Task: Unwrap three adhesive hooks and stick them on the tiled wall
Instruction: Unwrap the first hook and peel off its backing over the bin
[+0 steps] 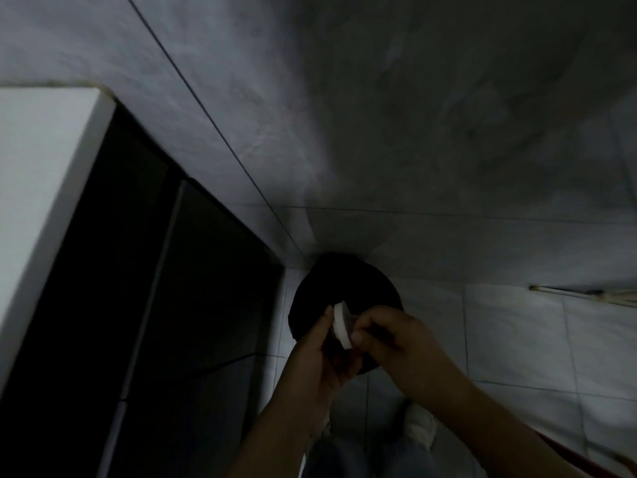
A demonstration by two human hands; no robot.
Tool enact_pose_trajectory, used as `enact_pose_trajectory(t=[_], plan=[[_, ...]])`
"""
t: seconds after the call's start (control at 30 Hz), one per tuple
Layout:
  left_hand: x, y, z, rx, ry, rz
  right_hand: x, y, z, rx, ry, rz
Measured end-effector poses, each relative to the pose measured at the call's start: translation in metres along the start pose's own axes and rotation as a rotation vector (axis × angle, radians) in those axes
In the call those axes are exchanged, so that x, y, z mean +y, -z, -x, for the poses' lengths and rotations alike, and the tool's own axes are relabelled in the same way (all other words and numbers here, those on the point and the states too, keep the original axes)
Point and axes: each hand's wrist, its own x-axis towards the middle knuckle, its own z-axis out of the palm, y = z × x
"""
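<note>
The room is dim. A small white adhesive hook (341,325) is held edge-on in front of me, low in the middle of the view. My left hand (319,353) grips it from the left, thumb along its side. My right hand (389,339) pinches at its right face with thumb and fingertips; what it pinches is too dark to tell. The grey tiled wall (379,132) rises straight ahead above both hands. No hook is visible on the wall.
A round black object (348,281) sits on the floor at the wall's foot, behind my hands. On the left stand a white frame (41,188) and a dark door panel (144,288). A thin stick (582,294) lies on the floor tiles at right. My feet show below.
</note>
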Motion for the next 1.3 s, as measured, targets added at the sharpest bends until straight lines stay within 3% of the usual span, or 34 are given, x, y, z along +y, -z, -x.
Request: enact_pose_trajectory(t=[0.1, 0.17, 0.3, 0.53, 0.8, 1.1, 1.3], plan=[[-0.004, -0.004, -0.001, 0.049, 0.015, -0.07, -0.002, -0.001, 0.007, -0.122, 0.064, 0.242], [-0.007, -0.005, -0.003, 0.058, 0.013, -0.104, -0.004, -0.003, 0.01, -0.124, 0.112, 0.269], [-0.01, -0.007, 0.0, 0.003, -0.039, -0.137, -0.005, -0.007, 0.014, -0.059, 0.063, 0.082], [-0.013, 0.004, 0.012, 0.031, -0.259, -0.4, -0.003, -0.004, 0.014, -0.013, -0.012, -0.161], [-0.012, -0.01, 0.023, -0.028, -0.326, -0.312, -0.007, -0.001, 0.013, -0.037, -0.036, -0.348], [-0.007, -0.01, 0.028, -0.075, -0.344, -0.28, -0.011, -0.002, 0.01, -0.02, -0.076, -0.34], [-0.017, -0.01, 0.024, 0.106, -0.318, -0.218, -0.008, -0.012, 0.011, 0.039, -0.167, -0.257]])
